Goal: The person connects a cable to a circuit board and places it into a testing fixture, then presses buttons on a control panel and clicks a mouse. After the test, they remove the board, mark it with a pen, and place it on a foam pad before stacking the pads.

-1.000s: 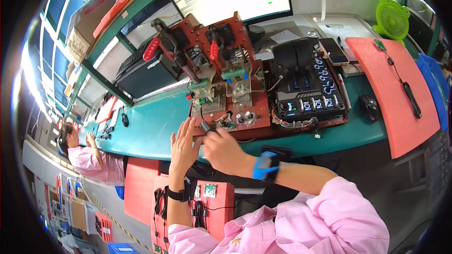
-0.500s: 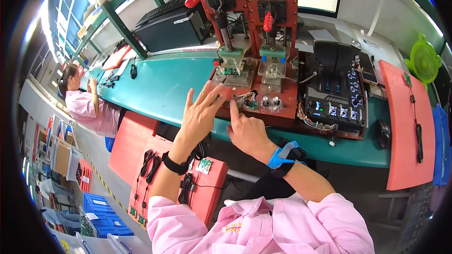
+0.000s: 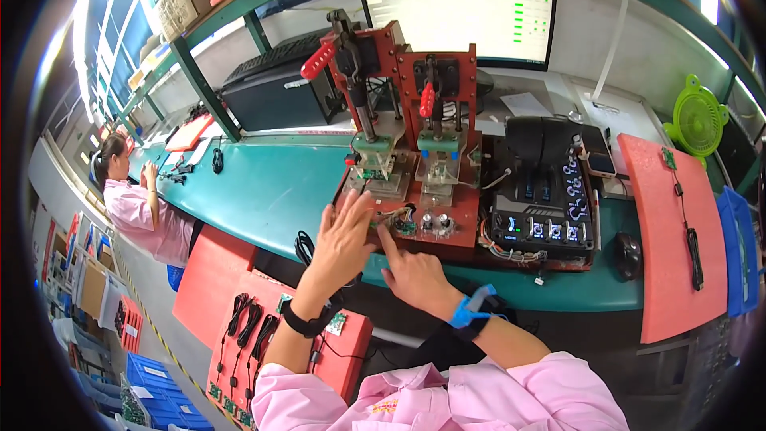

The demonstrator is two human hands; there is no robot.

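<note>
My left hand [image 3: 341,243] is spread flat, fingers stretched toward the front left corner of a red test fixture [image 3: 456,249]. My right hand [image 3: 419,278] reaches in beside it; its index finger points at the fixture's front edge, by a small wired circuit board [image 3: 405,226], while the other fingers curl loosely around nothing. Whether that fingertip touches cannot be told. Next to my left hand is a coiled black cable [image 3: 305,247], partly hidden behind it. Two toggle clamps with red handles [image 3: 319,61] stand on the fixture, above a green board [image 3: 372,173] in the left nest.
Right of the fixture is a black control unit [image 3: 535,227] with lit displays, then a mouse [image 3: 627,255] and a pink foam sheet [image 3: 666,271]. A monitor [image 3: 471,12] stands behind. Cabled boards lie on pink foam [image 3: 351,351] below. A co-worker [image 3: 148,211] sits at far left.
The whole view has shifted, so the fixture sits lower and further left and more of the monitor shows. Both hands keep nearly the same pose near the fixture. More cables on the lower foam are visible.
</note>
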